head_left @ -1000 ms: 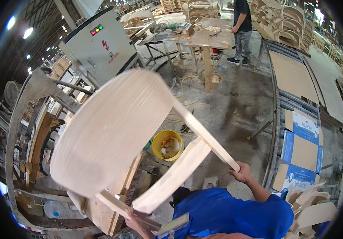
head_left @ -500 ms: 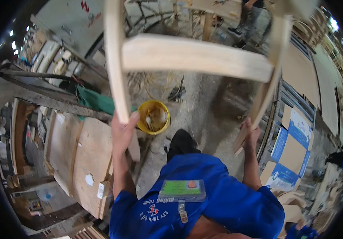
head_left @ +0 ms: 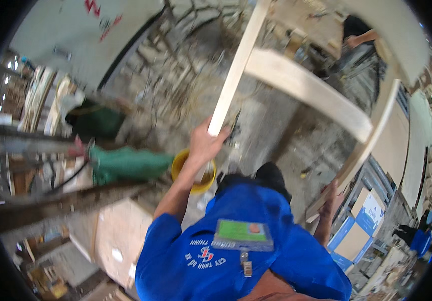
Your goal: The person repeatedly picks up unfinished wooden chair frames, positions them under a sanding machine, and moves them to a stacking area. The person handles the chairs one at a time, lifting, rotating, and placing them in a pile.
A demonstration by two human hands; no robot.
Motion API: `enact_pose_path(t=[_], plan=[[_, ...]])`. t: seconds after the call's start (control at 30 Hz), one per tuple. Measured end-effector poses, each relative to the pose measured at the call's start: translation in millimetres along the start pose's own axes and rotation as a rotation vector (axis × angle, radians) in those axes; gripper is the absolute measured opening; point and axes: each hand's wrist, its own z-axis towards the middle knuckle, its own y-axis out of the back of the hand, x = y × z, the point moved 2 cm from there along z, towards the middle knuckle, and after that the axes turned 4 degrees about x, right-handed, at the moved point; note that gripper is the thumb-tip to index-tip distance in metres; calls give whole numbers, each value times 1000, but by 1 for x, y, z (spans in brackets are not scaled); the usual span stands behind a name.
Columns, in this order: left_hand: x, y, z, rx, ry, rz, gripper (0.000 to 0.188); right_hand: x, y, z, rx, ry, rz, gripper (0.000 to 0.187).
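Both my hands carry a pale, bare wooden frame [head_left: 306,93] that looks like part of a chair. Two long side pieces are joined by a slightly curved cross rail, and the far top end is blurred and partly cut off. My left hand [head_left: 207,143] is closed around the lower end of the left side piece. On the right, my right hand [head_left: 331,199] grips the other side piece near its lower end. The frame is held up in front of me, tilted, its left side piece leaning to the right.
Behind my left forearm stands a yellow bucket [head_left: 178,164] on the floor. Left of it lies green cloth [head_left: 128,166], with a plywood piece [head_left: 125,233] below. Flattened blue-printed cardboard [head_left: 359,228] lies at right. Another person's hand [head_left: 362,39] shows beside a far table [head_left: 321,26].
The frame has swung to the right, and its left side piece now slants. My left hand has moved right and up with it; my right hand stays gripped. The whole view has turned too.
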Motion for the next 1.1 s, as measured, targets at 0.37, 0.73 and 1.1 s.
enact_pose_path(t=[0.37, 0.73, 1.1], plan=[[-33, -57, 291, 120, 65, 90, 40, 61, -132, 215, -28, -92, 159, 46], [-104, -142, 611, 171, 94, 129, 38, 175, -245, 488, 30, -159, 175, 41], [-120, -166, 744, 313, 246, 195, 44, 215, -313, 591, 42, -200, 151, 38]])
